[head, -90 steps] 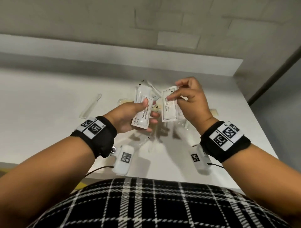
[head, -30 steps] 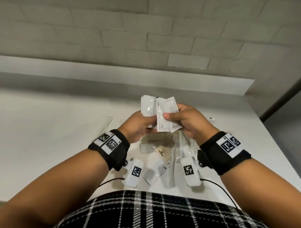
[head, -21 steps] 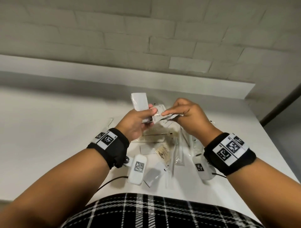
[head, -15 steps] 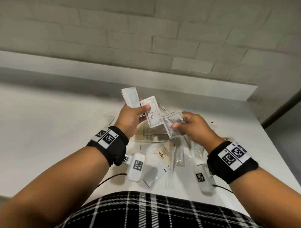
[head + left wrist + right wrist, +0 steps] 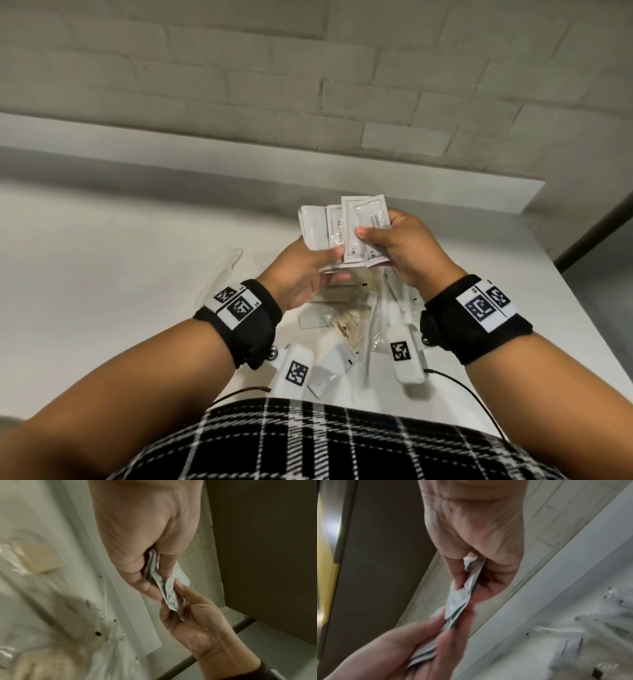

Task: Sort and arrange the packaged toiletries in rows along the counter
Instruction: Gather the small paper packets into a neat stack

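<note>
Both hands hold a fan of several white sachets (image 5: 346,228) upright above the white counter (image 5: 102,260). My left hand (image 5: 308,270) grips the lower left of the stack, thumb across the front. My right hand (image 5: 387,246) pinches the front sachets, thumb on a packet printed with dark text. In the left wrist view the sachets (image 5: 169,589) show edge-on between my left fingers (image 5: 149,586) and the right hand (image 5: 192,608). The right wrist view shows the same stack (image 5: 458,601) edge-on, blurred. Loose packaged toiletries (image 5: 349,325) lie on the counter under the hands.
A clear long packet (image 5: 222,274) lies alone to the left of the pile. A raised ledge (image 5: 239,171) and a brick wall (image 5: 274,85) close the far side. The counter's right edge (image 5: 548,308) drops to a grey floor. Cables trail from the wrist cameras near my checked clothing.
Half a second ago the hands were apart, each with its own sachets. Now they have come together and the sachets are joined into one fanned stack.
</note>
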